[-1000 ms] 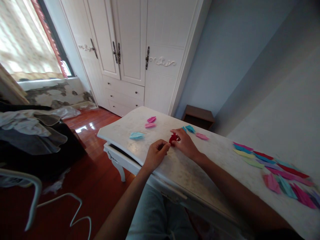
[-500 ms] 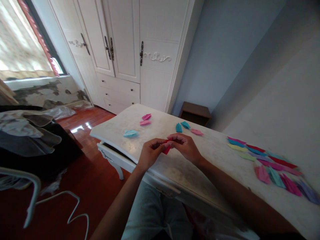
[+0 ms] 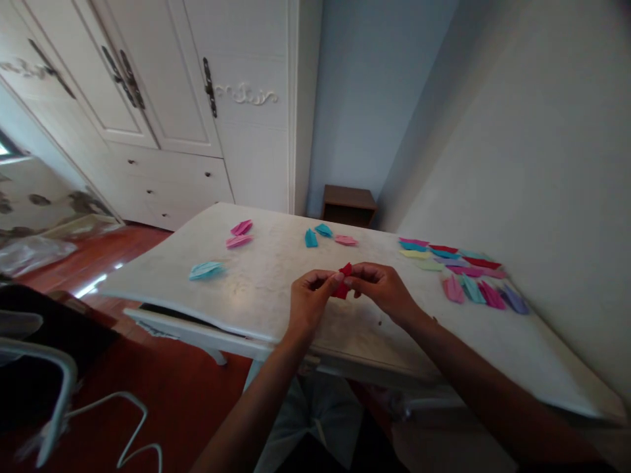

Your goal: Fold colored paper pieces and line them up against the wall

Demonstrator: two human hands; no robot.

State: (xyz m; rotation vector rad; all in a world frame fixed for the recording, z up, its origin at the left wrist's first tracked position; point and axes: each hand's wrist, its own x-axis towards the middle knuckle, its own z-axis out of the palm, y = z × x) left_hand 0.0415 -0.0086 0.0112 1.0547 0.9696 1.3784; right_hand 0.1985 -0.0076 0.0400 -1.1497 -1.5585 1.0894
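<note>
Red paper (image 3: 341, 291), white table (image 3: 269, 282), reddish-brown floor (image 3: 177, 387)

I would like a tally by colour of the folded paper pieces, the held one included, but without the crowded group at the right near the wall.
Red piece, held: 1
Deep pink piece: 1
Light pink pieces: 2
Blue pieces: 2
Pale turquoise piece: 1
Total: 7
</note>
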